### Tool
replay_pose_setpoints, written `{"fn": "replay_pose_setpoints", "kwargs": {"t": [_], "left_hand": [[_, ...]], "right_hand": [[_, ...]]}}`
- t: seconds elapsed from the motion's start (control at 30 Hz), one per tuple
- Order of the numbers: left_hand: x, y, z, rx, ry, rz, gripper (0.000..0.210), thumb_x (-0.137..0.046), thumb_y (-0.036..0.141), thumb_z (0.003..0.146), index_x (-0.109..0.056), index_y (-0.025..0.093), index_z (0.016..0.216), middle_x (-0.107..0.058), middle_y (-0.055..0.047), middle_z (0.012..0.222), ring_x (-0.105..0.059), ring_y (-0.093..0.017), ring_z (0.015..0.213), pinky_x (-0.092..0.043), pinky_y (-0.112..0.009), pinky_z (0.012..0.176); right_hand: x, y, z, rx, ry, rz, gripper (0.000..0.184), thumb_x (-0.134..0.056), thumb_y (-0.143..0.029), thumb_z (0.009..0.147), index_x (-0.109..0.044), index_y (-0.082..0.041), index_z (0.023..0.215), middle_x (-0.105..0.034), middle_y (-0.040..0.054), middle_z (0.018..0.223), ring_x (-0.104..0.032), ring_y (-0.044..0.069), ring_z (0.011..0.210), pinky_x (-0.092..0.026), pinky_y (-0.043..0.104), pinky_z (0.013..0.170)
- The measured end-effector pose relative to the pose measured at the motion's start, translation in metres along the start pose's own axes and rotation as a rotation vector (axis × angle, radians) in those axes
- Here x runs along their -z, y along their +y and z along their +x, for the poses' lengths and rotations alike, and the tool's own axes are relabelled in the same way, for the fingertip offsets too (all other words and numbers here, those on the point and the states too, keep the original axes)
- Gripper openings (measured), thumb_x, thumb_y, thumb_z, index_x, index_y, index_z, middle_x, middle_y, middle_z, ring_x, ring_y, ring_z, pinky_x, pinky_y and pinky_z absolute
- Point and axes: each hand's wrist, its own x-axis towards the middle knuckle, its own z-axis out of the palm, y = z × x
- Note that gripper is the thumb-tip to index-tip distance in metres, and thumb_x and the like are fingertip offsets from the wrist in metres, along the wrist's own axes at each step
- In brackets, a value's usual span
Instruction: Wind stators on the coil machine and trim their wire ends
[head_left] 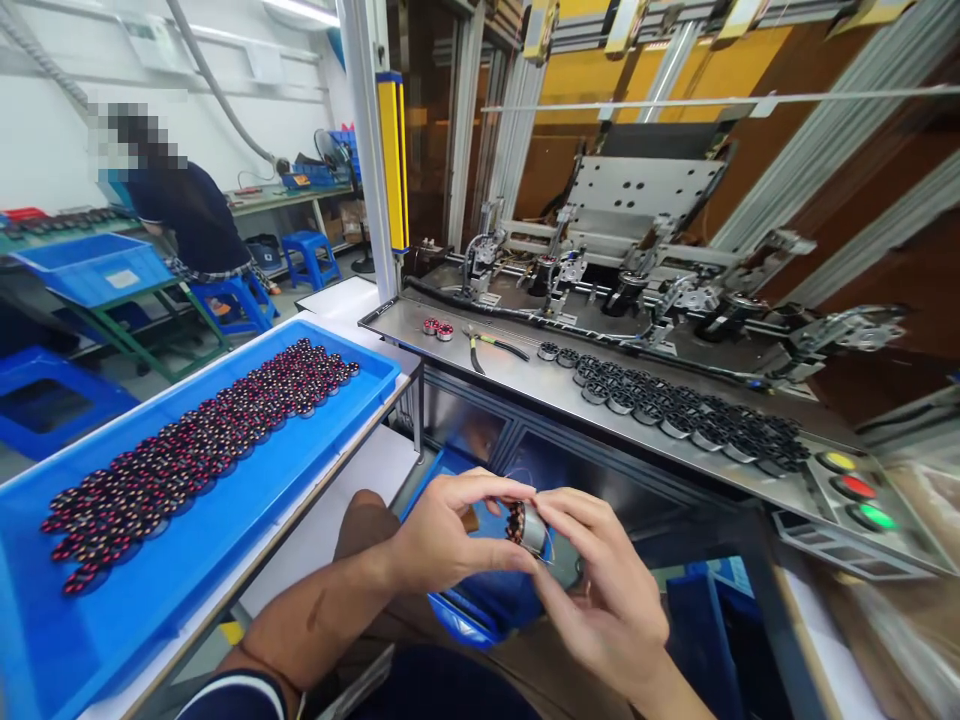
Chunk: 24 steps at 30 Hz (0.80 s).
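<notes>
Between both hands, above my lap, is a motor stator (532, 528) with copper windings on its left side, a grey metal ring and thin loose wires. My left hand (450, 530) grips it from the left, thumb below and fingers above. From the right, my right hand (600, 580) holds the same stator with its fingertips and thumb. The fingertips of the two hands nearly meet around it. Beyond my hands, a pair of pliers (495, 345) with dark and yellow-green handles lies on the metal ledge (517, 385) of the machine.
On my left, a blue tray (300, 470) holds many wound stators (202, 440). Dark unwound cores (675, 405) line the ledge, with several red-marked stators (438, 329) at its left. A winding machine (630, 250) stands behind. Buttons (855, 487) sit at right. A person (187, 215) sits far left.
</notes>
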Motion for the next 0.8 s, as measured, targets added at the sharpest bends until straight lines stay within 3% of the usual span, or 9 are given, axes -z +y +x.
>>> {"fn": "replay_pose_setpoints", "kwargs": {"t": [0.07,0.17,0.3,0.4,0.53,0.63,0.8], "left_hand": [[0.002,0.002,0.001,-0.085,0.060,0.097,0.047,-0.087,0.038,0.067,-0.076,0.021,0.109,-0.076,-0.010,0.100,-0.066,-0.022,0.091,-0.049,-0.032,0.085],[0.003,0.008,0.001,-0.179,0.104,0.226,0.039,-0.085,0.029,0.070,-0.076,0.023,0.108,-0.078,-0.009,0.101,-0.068,-0.023,0.093,-0.050,-0.033,0.087],[0.003,0.008,-0.003,-0.155,0.104,0.190,0.039,-0.084,0.026,0.072,-0.075,0.023,0.110,-0.077,-0.009,0.108,-0.070,-0.021,0.088,-0.054,-0.030,0.080],[0.003,0.002,-0.006,-0.013,0.075,0.021,0.040,-0.084,0.029,0.071,-0.075,0.020,0.109,-0.075,-0.011,0.112,-0.069,-0.017,0.078,-0.055,-0.026,0.071],[0.000,-0.001,-0.008,0.127,0.008,-0.255,0.046,-0.085,0.030,0.071,-0.072,0.015,0.112,-0.075,-0.011,0.099,-0.070,-0.018,0.082,-0.056,-0.027,0.077],[-0.003,0.000,-0.009,0.115,0.003,-0.317,0.043,-0.085,0.025,0.071,-0.072,0.015,0.111,-0.074,-0.009,0.092,-0.070,-0.018,0.083,-0.056,-0.028,0.081],[-0.005,0.002,-0.008,0.068,0.012,-0.307,0.039,-0.085,0.022,0.072,-0.072,0.016,0.109,-0.073,-0.010,0.102,-0.070,-0.016,0.085,-0.056,-0.026,0.080]], "right_hand": [[0.004,-0.005,0.003,-0.113,-0.008,0.119,0.034,-0.062,-0.017,0.087,-0.059,-0.021,0.121,-0.065,0.0124,0.106,-0.065,0.026,0.096,-0.057,0.040,0.078],[0.008,-0.014,0.010,-0.228,-0.034,0.235,0.019,-0.065,-0.035,0.090,-0.063,-0.020,0.100,-0.066,0.0069,0.085,-0.065,0.021,0.075,-0.054,0.033,0.065],[0.011,-0.023,0.022,-0.310,-0.142,0.187,0.022,-0.057,-0.028,0.096,-0.061,-0.020,0.076,-0.062,0.0006,0.065,-0.060,0.014,0.058,-0.048,0.026,0.056],[0.016,-0.022,0.027,-0.355,-0.211,0.169,0.028,-0.052,-0.029,0.098,-0.060,-0.021,0.073,-0.061,-0.0003,0.064,-0.057,0.013,0.056,-0.046,0.024,0.053],[0.026,-0.017,0.032,-0.375,-0.294,0.139,0.031,-0.051,-0.033,0.099,-0.059,-0.020,0.071,-0.059,-0.0009,0.062,-0.054,0.013,0.054,-0.043,0.023,0.051],[0.031,-0.015,0.037,-0.340,-0.327,0.140,0.032,-0.052,-0.032,0.099,-0.059,-0.020,0.070,-0.061,-0.0007,0.063,-0.054,0.012,0.054,-0.043,0.022,0.051],[0.034,-0.017,0.045,-0.278,-0.392,0.166,0.026,-0.056,-0.030,0.097,-0.063,-0.020,0.074,-0.063,0.0001,0.067,-0.058,0.012,0.059,-0.044,0.022,0.053]]}}
